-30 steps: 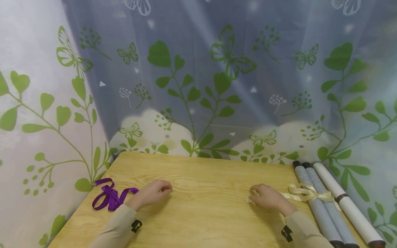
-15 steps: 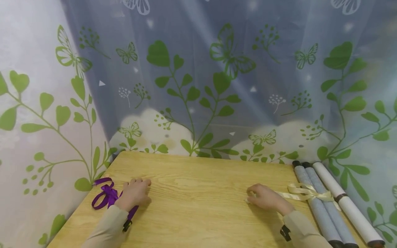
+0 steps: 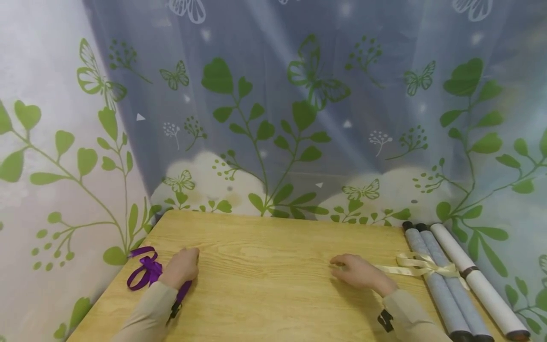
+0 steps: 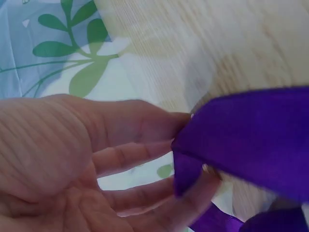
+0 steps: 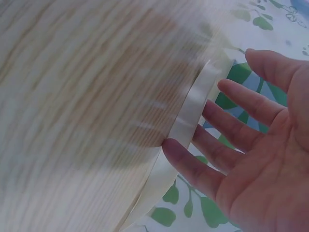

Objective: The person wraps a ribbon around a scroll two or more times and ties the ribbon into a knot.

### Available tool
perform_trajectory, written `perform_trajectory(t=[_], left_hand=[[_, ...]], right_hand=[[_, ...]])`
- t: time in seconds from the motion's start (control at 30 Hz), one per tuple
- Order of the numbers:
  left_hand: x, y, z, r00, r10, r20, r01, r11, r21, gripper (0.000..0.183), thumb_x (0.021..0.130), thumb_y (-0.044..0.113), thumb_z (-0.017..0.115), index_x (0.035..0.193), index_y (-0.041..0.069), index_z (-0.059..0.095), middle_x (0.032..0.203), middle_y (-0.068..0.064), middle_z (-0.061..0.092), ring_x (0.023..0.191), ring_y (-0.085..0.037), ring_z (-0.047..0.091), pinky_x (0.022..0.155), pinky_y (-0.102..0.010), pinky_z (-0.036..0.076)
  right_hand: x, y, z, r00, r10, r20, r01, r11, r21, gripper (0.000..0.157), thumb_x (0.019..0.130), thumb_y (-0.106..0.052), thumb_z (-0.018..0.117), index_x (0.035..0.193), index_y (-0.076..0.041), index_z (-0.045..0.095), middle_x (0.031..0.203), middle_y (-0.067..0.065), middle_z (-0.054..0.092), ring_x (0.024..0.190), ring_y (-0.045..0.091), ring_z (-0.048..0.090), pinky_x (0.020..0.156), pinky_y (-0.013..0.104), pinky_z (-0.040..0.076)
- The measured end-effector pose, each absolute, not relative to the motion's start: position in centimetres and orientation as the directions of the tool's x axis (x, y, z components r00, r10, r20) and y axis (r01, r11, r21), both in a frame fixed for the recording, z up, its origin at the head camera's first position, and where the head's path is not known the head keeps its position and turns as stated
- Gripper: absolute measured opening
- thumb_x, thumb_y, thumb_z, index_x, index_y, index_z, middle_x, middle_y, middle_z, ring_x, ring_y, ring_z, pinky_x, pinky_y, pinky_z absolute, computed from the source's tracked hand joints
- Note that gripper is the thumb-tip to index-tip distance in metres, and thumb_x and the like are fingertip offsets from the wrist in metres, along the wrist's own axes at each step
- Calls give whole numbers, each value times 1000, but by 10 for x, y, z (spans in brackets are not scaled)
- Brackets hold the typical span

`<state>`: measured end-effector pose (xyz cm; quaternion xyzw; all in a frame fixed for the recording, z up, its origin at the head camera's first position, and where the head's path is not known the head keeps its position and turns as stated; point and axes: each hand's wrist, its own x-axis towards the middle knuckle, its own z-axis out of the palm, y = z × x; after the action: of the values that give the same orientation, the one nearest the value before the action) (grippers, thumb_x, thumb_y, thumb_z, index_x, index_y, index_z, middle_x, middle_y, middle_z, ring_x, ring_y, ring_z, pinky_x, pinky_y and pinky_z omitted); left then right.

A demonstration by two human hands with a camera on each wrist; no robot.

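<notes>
Between the hands, the wooden table gives sideways room; its far edge sits beyond them. 2 grey rolls border the right. The left hand pinches the purple ribbon at left; the right hand, fingers fairly straight, meets the cream ribbon at right. Both ribbons seem light, soft, slippery: best pinched near their ends.

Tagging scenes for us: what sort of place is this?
Probably a curtained-off tabletop workspace, perhaps staged for recording: wood-grain table, leaf-and-butterfly printed sheeting behind it, and grey rolls with a cream ribbon.
</notes>
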<state>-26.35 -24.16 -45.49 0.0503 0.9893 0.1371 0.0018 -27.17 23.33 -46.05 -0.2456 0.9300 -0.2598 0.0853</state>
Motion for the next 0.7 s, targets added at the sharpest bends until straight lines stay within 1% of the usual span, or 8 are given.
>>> perform_trajectory(t=[0.13, 0.2, 0.27, 0.33, 0.4, 0.47, 0.57, 0.7], left_hand=[[-267, -236, -455, -990, 119, 72, 136, 936, 326, 16, 70, -11, 55, 73, 4, 51, 69, -7, 49, 64, -22, 44, 58, -33, 37], [-269, -231, -455, -988, 127, 82, 149, 915, 374, 12, 70, -10, 54, 73, 2, 53, 68, -6, 49, 63, -21, 43, 57, -31, 37], [-271, -225, -454, -987, 141, 81, 162, 900, 405, 9, 72, -8, 55, 76, -1, 59, 73, -8, 57, 66, -21, 49, 59, -33, 44], [-274, -219, -452, -986, 155, 62, 167, 883, 438, 9, 77, -7, 58, 83, -4, 64, 82, -12, 65, 74, -25, 59, 67, -39, 51], [-276, -214, -451, -984, 172, 53, 177, 870, 460, 14, 81, -7, 59, 92, -5, 68, 93, -16, 69, 87, -31, 64, 78, -45, 54], [-277, -208, -450, -979, 192, 66, 200, 855, 479, 17, 82, -9, 61, 96, -7, 69, 97, -20, 70, 93, -37, 66, 82, -48, 55], [-278, -198, -448, -974, 198, 106, 224, 826, 518, 25, 79, -13, 57, 99, -8, 70, 98, -20, 71, 96, -38, 66, 82, -47, 56], [-280, -182, -446, -966, 180, 186, 255, 788, 560, 28, 75, -15, 56, 94, -4, 74, 92, -14, 73, 86, -28, 66, 75, -41, 56]], right_hand=[[-271, 229, -458, -857, -514, -38, -412, 727, -550, 41, 100, -24, 56, 128, 5, 58, 127, 23, 62, 116, 42, 58, 96, 57, 47], [-270, 227, -458, -855, -518, -39, -411, 721, -558, 40, 99, -23, 56, 127, 5, 59, 126, 23, 62, 115, 42, 58, 95, 57, 48], [-269, 225, -456, -853, -520, -38, -414, 719, -558, 39, 99, -23, 57, 126, 5, 59, 124, 23, 63, 114, 42, 59, 94, 56, 48], [-269, 222, -456, -852, -522, -33, -418, 718, -557, 39, 99, -22, 57, 126, 5, 59, 123, 23, 63, 113, 42, 59, 93, 56, 49], [-268, 220, -456, -852, -523, -29, -422, 718, -554, 38, 99, -22, 58, 126, 5, 59, 122, 22, 64, 112, 41, 60, 92, 55, 49], [-268, 217, -456, -849, -529, -18, -435, 716, -546, 38, 98, -21, 58, 125, 5, 60, 121, 21, 65, 110, 39, 61, 91, 54, 50], [-267, 214, -457, -844, -537, -4, -450, 711, -540, 37, 97, -21, 59, 124, 5, 60, 117, 20, 66, 106, 38, 63, 89, 53, 51], [-266, 209, -457, -846, -533, 5, -456, 718, -526, 37, 96, -21, 60, 122, 4, 61, 114, 19, 68, 103, 35, 64, 87, 52, 52]])
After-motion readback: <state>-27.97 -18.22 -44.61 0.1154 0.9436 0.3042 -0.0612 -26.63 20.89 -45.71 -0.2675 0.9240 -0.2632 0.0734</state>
